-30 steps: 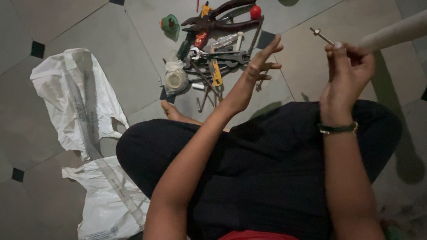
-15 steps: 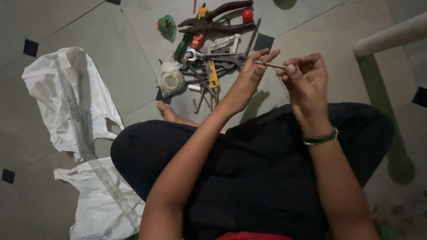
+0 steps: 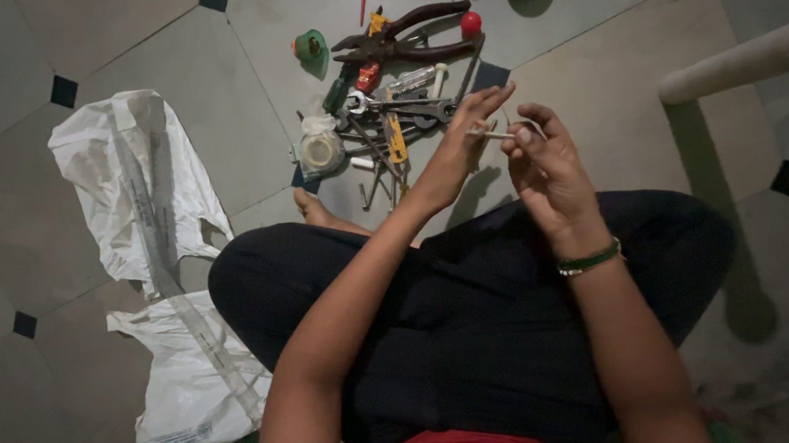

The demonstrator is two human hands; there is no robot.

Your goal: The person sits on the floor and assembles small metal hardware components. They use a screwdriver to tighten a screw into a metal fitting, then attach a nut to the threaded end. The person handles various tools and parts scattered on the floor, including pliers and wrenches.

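Both hands have come closer; right hand (image 3: 548,172) and left hand (image 3: 458,148) pinch a thin metal pin (image 3: 489,134) beside the tool pile (image 3: 392,112).

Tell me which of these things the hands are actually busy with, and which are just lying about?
In hand:
left hand
right hand
thin metal piece, held between both hands

Lying about:
pile of tools with large pliers
roll of tape
white bags
red ball

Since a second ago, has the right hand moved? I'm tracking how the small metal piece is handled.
Yes. The right hand has come away from the pale pipe toward the left hand, above the tool pile; both pinch the metal piece.
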